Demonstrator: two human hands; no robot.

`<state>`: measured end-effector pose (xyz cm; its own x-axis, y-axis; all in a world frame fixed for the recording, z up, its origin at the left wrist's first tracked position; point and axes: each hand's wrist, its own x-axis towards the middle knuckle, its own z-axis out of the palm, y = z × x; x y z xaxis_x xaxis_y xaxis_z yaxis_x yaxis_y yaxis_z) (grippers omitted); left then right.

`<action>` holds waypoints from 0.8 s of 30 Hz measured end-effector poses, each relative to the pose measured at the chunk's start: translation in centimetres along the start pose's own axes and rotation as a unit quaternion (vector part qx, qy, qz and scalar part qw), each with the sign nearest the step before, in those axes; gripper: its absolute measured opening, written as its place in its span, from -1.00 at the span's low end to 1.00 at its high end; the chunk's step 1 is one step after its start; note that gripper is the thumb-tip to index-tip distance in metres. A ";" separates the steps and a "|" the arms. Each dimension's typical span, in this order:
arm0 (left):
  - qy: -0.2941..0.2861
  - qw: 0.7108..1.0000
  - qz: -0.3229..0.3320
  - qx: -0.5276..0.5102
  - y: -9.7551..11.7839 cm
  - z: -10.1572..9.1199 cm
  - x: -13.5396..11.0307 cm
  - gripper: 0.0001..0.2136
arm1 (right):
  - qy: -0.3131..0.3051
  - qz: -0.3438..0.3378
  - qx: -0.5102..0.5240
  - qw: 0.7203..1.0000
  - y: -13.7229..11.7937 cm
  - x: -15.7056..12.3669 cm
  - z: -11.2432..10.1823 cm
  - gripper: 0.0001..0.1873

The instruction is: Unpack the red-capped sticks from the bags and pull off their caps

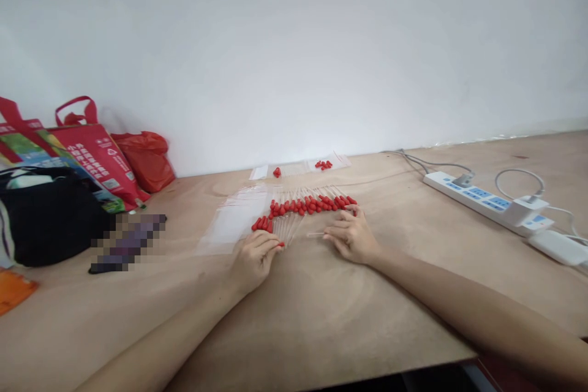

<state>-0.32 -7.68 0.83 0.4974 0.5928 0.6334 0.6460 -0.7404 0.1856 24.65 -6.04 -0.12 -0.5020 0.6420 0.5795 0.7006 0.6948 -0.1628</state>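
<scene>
My left hand (256,257) is closed in a pinch, with a small red cap (281,245) showing at its fingertips. A thin pale stick (315,234) juts leftward from the pinched thumb and finger of my right hand (353,236); its other end is hidden. Beyond both hands lies a row of red-tipped thin sticks (312,203), their pale shafts pointing away. A smaller group of red tips (262,223) sits by my left knuckles, with pale shafts to its right. Under the left part of the row is a clear plastic bag (225,226).
Against the wall, a flat clear bag (294,169) has red pieces on it. A white power strip (478,199) with plugs and cables is at right. At left stand red shopping bags (98,156), a black bag (57,214) and a blurred-out dark object (131,245).
</scene>
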 end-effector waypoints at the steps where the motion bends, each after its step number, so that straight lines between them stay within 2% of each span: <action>1: 0.016 1.000 -0.024 -0.001 -0.4 -0.2 -0.2 -0.82 | 0.005 0.027 0.002 1.000 0.2 0.0 0.0 -0.72; 5: 0.078 0.988 -0.126 0.032 -2.1 -0.6 0.0 -0.79 | 0.000 0.096 0.001 0.995 0.1 0.4 0.7 -0.72; 7: 0.088 0.978 -0.176 0.065 -3.2 -0.7 0.7 -0.77 | -0.017 0.117 -0.017 0.993 -0.5 0.9 1.1 -0.70; 13: 0.037 0.949 -0.291 0.114 -6.0 -0.4 2.4 -0.75 | -0.053 0.185 -0.083 0.978 -2.5 2.7 2.0 -0.76; 17: -0.015 0.942 -0.307 0.132 -5.9 -0.3 2.6 -0.73 | -0.077 0.214 -0.084 0.970 -4.0 3.9 2.5 -0.73; 21: -0.013 0.944 -0.289 0.159 -5.0 -0.7 3.3 -0.74 | -0.095 0.240 -0.066 0.964 -5.3 4.9 3.0 -0.59; 24: -0.032 0.949 -0.264 0.168 -4.5 -0.4 4.4 -0.77 | -0.107 0.263 -0.057 0.957 -5.6 5.5 3.2 -0.59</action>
<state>-1.29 -1.91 3.07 0.0802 0.8795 0.4691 0.9582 -0.1976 0.2067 16.36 -5.37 1.47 -0.1484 0.9533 0.2629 0.9293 0.2253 -0.2926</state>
